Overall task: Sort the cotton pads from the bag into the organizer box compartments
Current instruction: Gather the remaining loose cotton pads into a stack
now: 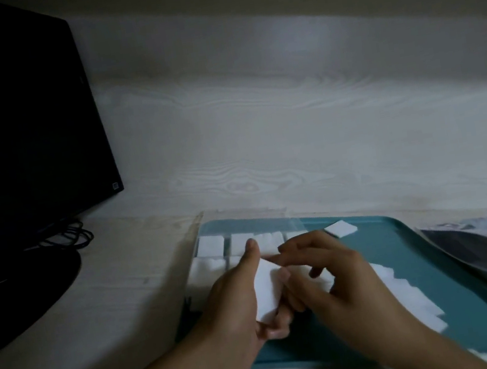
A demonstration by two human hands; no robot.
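**Ana:** Head camera, starting at the left: a dark monitor point(12, 125) on its stand, cables point(68, 236) trailing behind it on the pale wooden desk point(260, 137). None of it touches the work

**Ben:** And the box?

**Ana:** Next over. The clear organizer box point(202, 254) sits at the left end of the teal tray point(437, 249). Its far compartments already hold white cotton pads point(211, 246). How many compartments are filled I cannot tell; the hands cover the near ones

**Ben:** What are the hands doing?

**Ana:** The left hand point(239, 306) holds a small stack of pads point(267, 292) over the box, thumb up along one face and fingers curled under. The right hand point(330, 279) pinches at the stack's upper edge with thumb and forefinger, apparently peeling off one pad

**Ben:** How would they handle?

**Ana:** I'd judge them nearly weightless, soft and floppy, and prone to cling to each other. A pinch at a corner or edge should separate one; squeezing the whole stack would only crush it. A pad dropped carelessly could land crooked

**Ben:** Anything further right?

**Ana:** One loose pad point(340, 228) lies on the tray just beyond the right hand. A fanned row of more pads point(412, 294) runs along the tray to the right. Past the tray's edge lies crinkled plastic, likely the bag point(485, 251), though it is blurred
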